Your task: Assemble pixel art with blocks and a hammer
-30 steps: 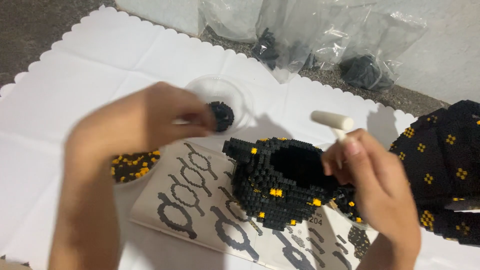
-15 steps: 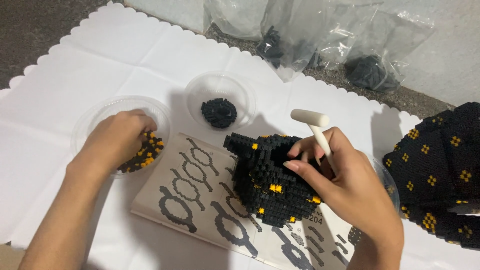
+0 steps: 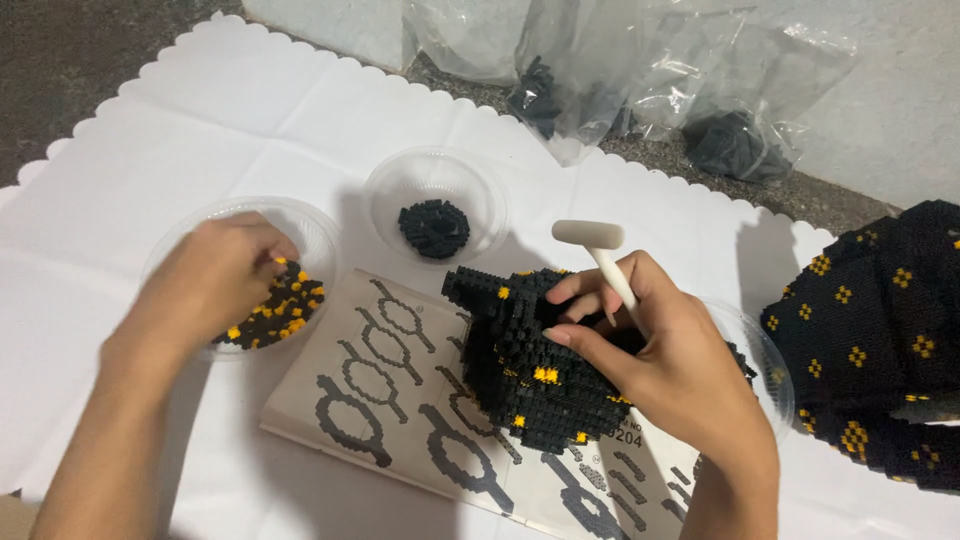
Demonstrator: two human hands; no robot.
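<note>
Head view: left hand dips curled fingers into the clear plastic bowl of black-and-yellow bricks, grip unclear. Right hand steadies the black brick model on the printed instruction sheet, clutching a white mallet. Hard pressure might crack the model; the bowl could tip.

A black brick model is showing scattered yellow studs. The clear bowl is holding black and yellow-orange pieces; another clear bowl is holding only black ones. The booklet is showing dark grey looped shapes on cream. The mallet is looking off-white, and the scalloped mat white.
</note>
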